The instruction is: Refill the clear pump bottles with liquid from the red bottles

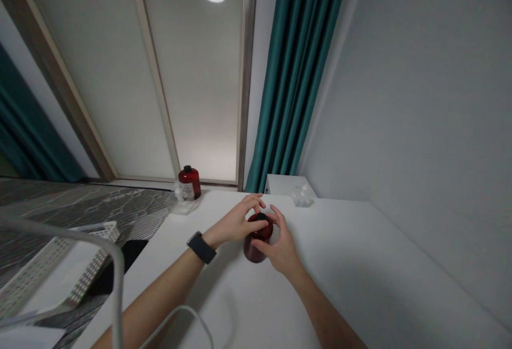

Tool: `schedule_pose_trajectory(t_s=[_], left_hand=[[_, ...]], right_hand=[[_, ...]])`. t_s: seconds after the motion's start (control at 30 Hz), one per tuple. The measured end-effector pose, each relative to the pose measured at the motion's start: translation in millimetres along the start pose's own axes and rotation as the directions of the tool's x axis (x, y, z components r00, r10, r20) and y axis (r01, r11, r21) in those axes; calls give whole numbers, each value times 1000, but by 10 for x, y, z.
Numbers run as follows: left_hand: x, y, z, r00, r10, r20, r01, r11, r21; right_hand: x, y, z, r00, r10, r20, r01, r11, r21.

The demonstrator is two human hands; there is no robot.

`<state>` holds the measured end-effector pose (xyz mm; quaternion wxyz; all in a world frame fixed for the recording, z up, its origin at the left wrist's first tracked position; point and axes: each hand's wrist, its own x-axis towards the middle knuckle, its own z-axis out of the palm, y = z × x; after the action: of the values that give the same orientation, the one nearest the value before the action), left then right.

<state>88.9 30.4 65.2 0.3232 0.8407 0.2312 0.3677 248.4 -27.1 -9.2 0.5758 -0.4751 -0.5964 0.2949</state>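
A dark red bottle (253, 253) with a black cap (261, 217) stands on the white table in front of me. My left hand (237, 222) wears a dark watch on its wrist and curls around the bottle's upper part, with the thumb across the shoulder near the cap. From the other side my right hand (285, 248) grips the body, thumb at the front and fingers behind. Part of the bottle is hidden by my fingers. Another red bottle (193, 179) with a black cap and a pale label stands at the table's far left corner, beside clear plastic packaging (181, 200).
The white table (348, 279) meets a grey wall on the right. A crumpled clear plastic piece (303, 196) lies near its back edge, by a white box-like unit (286, 183). Left of the table are a white perforated basket (90, 269) and a pale curved tube (118, 285).
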Motion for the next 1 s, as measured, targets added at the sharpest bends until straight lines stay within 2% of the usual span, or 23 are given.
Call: schedule_pose_trajectory(t_s=[0.27,0.43,0.63,0.83,1.0], left_hand=[[-200,-4,-64,1000,-16,19,14,997,69],[-493,-87,-90,989,-19,-143,33,995,95],[-821,-237,31,988,52,-144,-17,971,239],[-895,-267,126,991,82,-106,-48,954,296],[-914,-301,122,992,73,-103,-38,949,313]], right_hand=[[-39,31,2,999,-16,29,16,1000,-11],[-13,65,-49,995,-73,69,75,997,-27],[15,54,-57,993,-82,81,87,995,-57],[75,2,-11,993,-88,84,98,988,-118],[279,-63,-74,974,-185,132,212,949,-233]])
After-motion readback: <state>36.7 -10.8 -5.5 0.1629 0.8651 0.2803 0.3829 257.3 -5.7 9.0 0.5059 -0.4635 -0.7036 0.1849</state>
